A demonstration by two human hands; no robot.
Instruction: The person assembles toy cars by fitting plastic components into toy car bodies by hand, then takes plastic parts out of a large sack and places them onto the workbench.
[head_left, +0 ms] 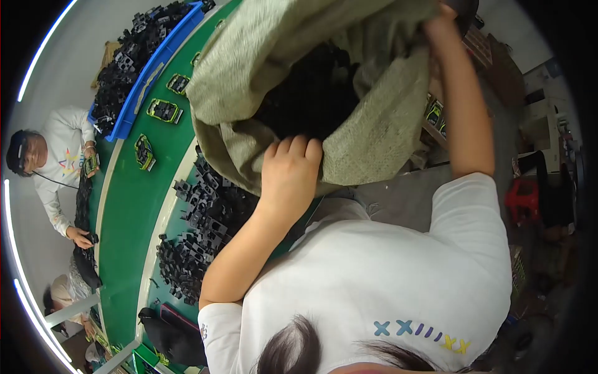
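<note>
**Sack tipped over the bench, both hands on its mouth**

I see the woven green sack (374, 124) held up, its open mouth full of black plastic parts (311, 93). Left hand (289, 171) clenched on the lower lip; right hand (442, 25) grips the upper edge, fingers partly hidden. Directly under the left hand, a loose pile of black parts (199, 230) on the green bench (124, 212). Yellow-green framed pieces (163, 111) spaced along the belt. Blue bin (134, 103) heaped at the far edge. Another person (59, 162) works opposite. Bare green strip between pile and belt edge.
</note>
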